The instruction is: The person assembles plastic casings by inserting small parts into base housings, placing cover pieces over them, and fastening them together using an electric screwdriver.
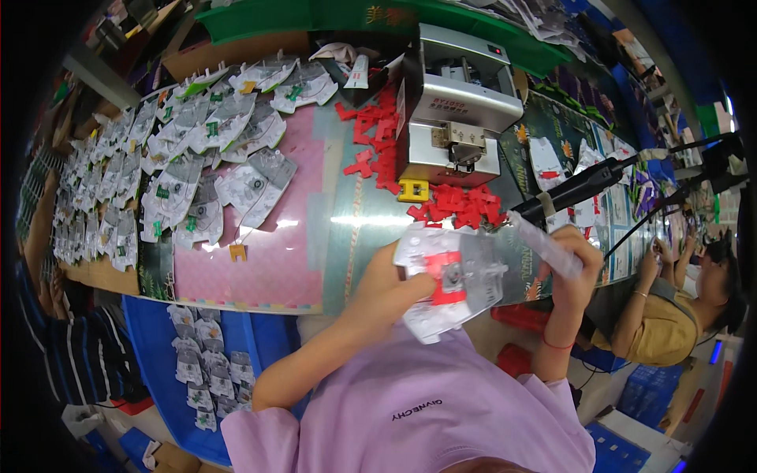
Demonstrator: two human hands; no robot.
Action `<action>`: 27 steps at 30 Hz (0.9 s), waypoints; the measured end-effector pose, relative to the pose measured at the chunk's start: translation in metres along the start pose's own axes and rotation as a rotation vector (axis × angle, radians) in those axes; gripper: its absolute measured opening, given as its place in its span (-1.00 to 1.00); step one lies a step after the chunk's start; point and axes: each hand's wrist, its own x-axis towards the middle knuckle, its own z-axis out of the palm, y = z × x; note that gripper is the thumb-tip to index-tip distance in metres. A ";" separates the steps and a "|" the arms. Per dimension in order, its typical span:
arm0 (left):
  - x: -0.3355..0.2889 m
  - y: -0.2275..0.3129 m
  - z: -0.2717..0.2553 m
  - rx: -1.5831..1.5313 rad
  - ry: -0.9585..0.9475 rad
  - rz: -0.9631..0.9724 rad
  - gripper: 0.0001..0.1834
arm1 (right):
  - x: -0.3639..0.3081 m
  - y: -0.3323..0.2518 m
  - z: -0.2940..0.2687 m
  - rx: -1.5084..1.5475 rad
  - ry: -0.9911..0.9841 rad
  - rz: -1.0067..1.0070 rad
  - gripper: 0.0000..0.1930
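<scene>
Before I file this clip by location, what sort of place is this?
Probably a factory assembly workshop: many near-identical white housings crowd the bench, loose red parts lie by a grey machine, and another person is nearby.

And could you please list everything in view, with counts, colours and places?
Hand-held casing: one, white and clear with red insert, before the chest
Pale strip: one, translucent, blurred, right of that casing
Black tool: one, black, above the strip
Machine: one, silver, table's far middle
Red pieces: many, red, left of and before the machine
Yellow block: one, yellow, machine's near left corner
Loose casings: dozens, white and grey, mostly table's left
Blue bin: one, blue, lower left, holding casings
Co-workers: at least two, striped and olive-yellow tops, left and right
Shirt: one, lilac, bottom centre
Left hand: one, bare, gripping the casing
Right hand: one, bare, holding the strip
</scene>
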 end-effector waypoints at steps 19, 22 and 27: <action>-0.024 -0.016 -0.026 -0.027 0.183 -0.067 -0.56 | -0.042 0.077 0.009 0.231 0.071 0.615 -0.80; -0.012 -0.015 -0.017 0.013 0.163 -0.063 -0.58 | -0.028 0.046 0.014 -0.490 0.171 0.094 -0.75; -0.004 -0.008 -0.001 0.061 0.132 -0.084 -0.66 | -0.020 -0.009 0.024 -0.395 0.092 -0.084 -0.75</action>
